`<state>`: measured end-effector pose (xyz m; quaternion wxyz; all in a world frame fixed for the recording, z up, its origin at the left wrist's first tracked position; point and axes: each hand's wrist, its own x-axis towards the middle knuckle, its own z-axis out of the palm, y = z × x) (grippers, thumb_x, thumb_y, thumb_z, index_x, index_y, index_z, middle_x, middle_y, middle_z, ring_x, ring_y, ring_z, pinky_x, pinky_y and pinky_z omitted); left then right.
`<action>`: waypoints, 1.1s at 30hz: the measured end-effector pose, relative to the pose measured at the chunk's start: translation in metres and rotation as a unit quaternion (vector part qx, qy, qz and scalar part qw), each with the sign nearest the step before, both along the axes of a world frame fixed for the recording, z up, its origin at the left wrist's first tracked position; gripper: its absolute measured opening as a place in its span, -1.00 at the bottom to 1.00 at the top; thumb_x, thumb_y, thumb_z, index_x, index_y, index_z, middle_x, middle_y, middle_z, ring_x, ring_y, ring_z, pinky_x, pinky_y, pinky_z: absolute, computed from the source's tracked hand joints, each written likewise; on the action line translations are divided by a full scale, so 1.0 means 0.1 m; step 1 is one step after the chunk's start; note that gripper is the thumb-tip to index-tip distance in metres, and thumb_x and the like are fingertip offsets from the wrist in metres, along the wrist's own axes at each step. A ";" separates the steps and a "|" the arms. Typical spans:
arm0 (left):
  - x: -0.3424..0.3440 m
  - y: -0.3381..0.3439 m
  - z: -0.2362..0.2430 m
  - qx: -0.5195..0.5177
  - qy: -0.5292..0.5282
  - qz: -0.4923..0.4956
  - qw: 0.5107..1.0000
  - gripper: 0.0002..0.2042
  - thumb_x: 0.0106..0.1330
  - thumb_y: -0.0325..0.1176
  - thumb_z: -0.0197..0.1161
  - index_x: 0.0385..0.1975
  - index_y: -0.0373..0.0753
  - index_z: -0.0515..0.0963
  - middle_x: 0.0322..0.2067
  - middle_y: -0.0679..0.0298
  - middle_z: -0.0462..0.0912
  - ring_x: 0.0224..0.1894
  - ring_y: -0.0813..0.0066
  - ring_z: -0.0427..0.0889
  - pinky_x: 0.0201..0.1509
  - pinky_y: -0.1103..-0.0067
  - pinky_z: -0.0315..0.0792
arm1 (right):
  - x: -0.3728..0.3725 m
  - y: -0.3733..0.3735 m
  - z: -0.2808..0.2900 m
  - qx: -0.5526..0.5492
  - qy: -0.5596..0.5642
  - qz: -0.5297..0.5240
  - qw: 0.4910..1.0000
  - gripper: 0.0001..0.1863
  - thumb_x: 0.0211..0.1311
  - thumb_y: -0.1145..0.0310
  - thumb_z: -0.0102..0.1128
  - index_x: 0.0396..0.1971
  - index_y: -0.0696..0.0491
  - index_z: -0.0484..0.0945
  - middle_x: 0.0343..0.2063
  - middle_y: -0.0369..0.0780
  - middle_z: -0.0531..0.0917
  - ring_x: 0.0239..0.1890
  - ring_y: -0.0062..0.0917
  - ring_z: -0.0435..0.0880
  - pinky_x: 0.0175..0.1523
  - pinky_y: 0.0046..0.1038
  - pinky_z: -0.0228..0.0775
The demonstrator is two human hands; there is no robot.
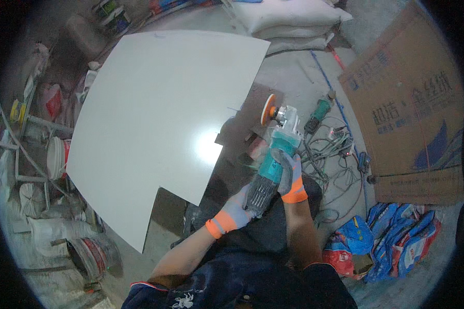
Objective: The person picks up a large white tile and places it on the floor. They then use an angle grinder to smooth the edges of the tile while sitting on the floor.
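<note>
Both my hands, in grey gloves with orange cuffs, hold a green angle grinder (269, 163) above my lap. My left hand (237, 211) is wrapped around the dark rear end of its body. Higher up, my right hand (291, 170) grips the green middle, its fingers closed. An orange disc (267, 109) sits on the silver head and faces left. To the left lies a large glossy white tile (144, 113), with notches cut out of its lower right edge. The disc is beyond the tile's right edge and appears apart from it.
A second green power tool (319, 114) lies right of the grinder, beside tangled cables (330, 159). A big cardboard box (407, 113) stands far right, with blue and red bags (381, 239) below. White sacks (288, 23) are stacked behind; a bucket (90, 257) lies lower left.
</note>
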<state>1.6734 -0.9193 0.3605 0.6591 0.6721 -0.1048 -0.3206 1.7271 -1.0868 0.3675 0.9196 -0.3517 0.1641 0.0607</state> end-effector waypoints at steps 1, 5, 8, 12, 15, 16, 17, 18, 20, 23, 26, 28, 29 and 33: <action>0.00 0.05 0.09 0.113 -0.072 -0.041 0.990 -0.39 0.03 -0.47 0.21 0.10 -0.34 0.10 -0.04 0.09 0.39 -0.02 0.38 0.43 0.03 0.48 0.34 | -0.04 0.02 -0.02 0.018 0.016 -0.015 1.000 -0.68 -0.01 0.42 0.15 -0.20 0.15 0.39 -0.41 -0.20 0.53 -0.45 -0.44 0.56 -0.38 -0.47 0.45; 0.43 0.45 0.57 0.337 -0.375 0.031 0.863 -0.52 0.05 -0.23 0.19 -0.02 -0.26 0.31 -0.13 0.02 0.45 -0.09 0.14 0.47 -0.06 0.42 0.37 | 0.01 0.10 -0.12 -0.044 0.001 -0.045 0.998 -0.74 0.02 0.41 0.13 -0.25 0.15 0.44 -0.47 -0.28 0.52 -0.52 -0.60 0.51 -0.45 -0.58 0.38; 1.44 0.97 0.62 0.393 -0.306 0.287 0.818 -0.50 0.09 -0.15 0.14 0.01 -0.25 0.30 -0.07 0.00 0.41 -0.04 0.12 0.42 0.00 0.39 0.33 | 0.06 0.14 -0.18 -0.051 0.038 -0.009 0.998 -0.75 0.05 0.38 0.11 -0.24 0.12 0.44 -0.44 -0.29 0.51 -0.47 -0.62 0.50 -0.41 -0.60 0.36; 2.37 1.86 0.30 0.677 -0.287 0.282 0.616 -0.40 0.19 0.01 -0.10 0.17 -0.21 0.09 0.16 0.05 0.11 0.24 0.19 0.01 0.28 0.39 -0.10 | 0.12 0.12 -0.33 -0.129 -0.024 -0.020 0.991 -0.72 0.04 0.39 0.10 -0.21 0.14 0.41 -0.40 -0.27 0.52 -0.41 -0.61 0.52 -0.34 -0.59 0.38; 2.53 2.17 0.05 0.755 -0.246 0.243 0.557 -0.38 0.21 0.09 -0.26 0.19 -0.18 0.05 0.19 0.10 0.06 0.26 0.26 -0.05 0.29 0.39 -0.18 | 0.15 0.08 -0.53 -0.214 -0.061 -0.031 0.974 -0.68 0.01 0.41 0.10 -0.19 0.15 0.39 -0.36 -0.24 0.53 -0.36 -0.59 0.53 -0.30 -0.58 0.39; 2.54 2.20 0.01 0.741 -0.258 0.253 0.566 -0.38 0.21 0.09 -0.27 0.19 -0.17 0.04 0.20 0.12 0.05 0.27 0.27 -0.06 0.30 0.40 -0.20 | 0.14 0.07 -0.60 -0.223 -0.054 -0.039 0.973 -0.67 0.00 0.42 0.10 -0.18 0.16 0.39 -0.34 -0.23 0.54 -0.36 -0.58 0.53 -0.28 -0.57 0.39; 2.54 2.21 0.01 0.739 -0.252 0.255 0.570 -0.39 0.21 0.09 -0.29 0.20 -0.16 0.04 0.20 0.13 0.04 0.27 0.28 -0.07 0.30 0.40 -0.21 | 0.13 0.07 -0.66 -0.231 -0.047 -0.044 0.971 -0.66 -0.01 0.42 0.10 -0.18 0.16 0.38 -0.33 -0.22 0.54 -0.35 -0.58 0.53 -0.27 -0.56 0.39; 2.54 2.20 0.02 0.730 -0.284 0.272 0.559 -0.39 0.22 0.09 -0.30 0.20 -0.15 0.03 0.21 0.14 0.03 0.28 0.29 -0.08 0.30 0.40 -0.22 | 0.12 0.08 -0.71 -0.315 0.009 -0.072 0.946 -0.66 0.00 0.39 0.09 -0.18 0.19 0.38 -0.31 -0.20 0.54 -0.32 -0.55 0.53 -0.24 -0.56 0.38; 2.55 2.16 0.07 0.744 -0.235 0.259 0.569 -0.40 0.22 0.09 -0.29 0.20 -0.13 0.03 0.22 0.15 0.01 0.28 0.30 -0.10 0.31 0.41 -0.23 | 0.12 0.11 -0.76 -0.306 0.001 -0.055 0.951 -0.65 0.00 0.38 0.10 -0.18 0.19 0.38 -0.30 -0.20 0.54 -0.30 -0.54 0.52 -0.22 -0.54 0.37; 2.57 2.15 0.11 0.741 -0.241 0.263 0.569 -0.40 0.22 0.08 -0.29 0.20 -0.12 0.03 0.22 0.16 0.00 0.29 0.31 -0.10 0.31 0.42 -0.24 | 0.15 0.16 -0.68 -0.318 -0.008 -0.033 0.948 -0.65 -0.01 0.35 0.11 -0.20 0.19 0.40 -0.33 -0.21 0.54 -0.31 -0.53 0.52 -0.22 -0.53 0.37; 2.56 2.19 0.07 0.741 -0.249 0.262 0.566 -0.40 0.22 0.08 -0.29 0.20 -0.12 0.03 0.22 0.17 0.01 0.28 0.32 -0.10 0.32 0.44 -0.25 | 0.24 0.20 -0.50 -0.586 -0.158 0.005 0.795 -0.67 -0.02 0.32 0.11 -0.25 0.19 0.42 -0.37 -0.23 0.54 -0.33 -0.54 0.51 -0.23 -0.53 0.36; 2.56 2.21 0.04 0.743 -0.261 0.265 0.557 -0.40 0.22 0.08 -0.28 0.20 -0.12 0.03 0.22 0.18 0.01 0.28 0.32 -0.09 0.32 0.44 -0.25 | 0.27 0.26 -0.38 -0.572 -0.141 -0.009 0.808 -0.70 -0.01 0.31 0.10 -0.30 0.18 0.44 -0.39 -0.24 0.53 -0.34 -0.56 0.51 -0.24 -0.54 0.36; 2.56 2.21 0.02 0.744 -0.268 0.269 0.550 -0.40 0.22 0.07 -0.28 0.20 -0.12 0.03 0.22 0.18 0.01 0.28 0.31 -0.09 0.32 0.44 -0.25 | 0.26 0.31 -0.33 -0.431 -0.053 -0.036 0.900 -0.73 0.00 0.31 0.08 -0.33 0.18 0.46 -0.39 -0.25 0.53 -0.34 -0.56 0.51 -0.24 -0.54 0.35; 2.56 2.20 0.04 0.742 -0.267 0.271 0.551 -0.41 0.22 0.07 -0.28 0.20 -0.12 0.03 0.22 0.18 0.01 0.28 0.31 -0.09 0.32 0.43 -0.25 | 0.34 0.35 -0.28 -0.293 -0.024 -0.034 0.955 -0.79 0.04 0.34 0.05 -0.37 0.16 0.48 -0.36 -0.25 0.53 -0.33 -0.57 0.50 -0.23 -0.55 0.35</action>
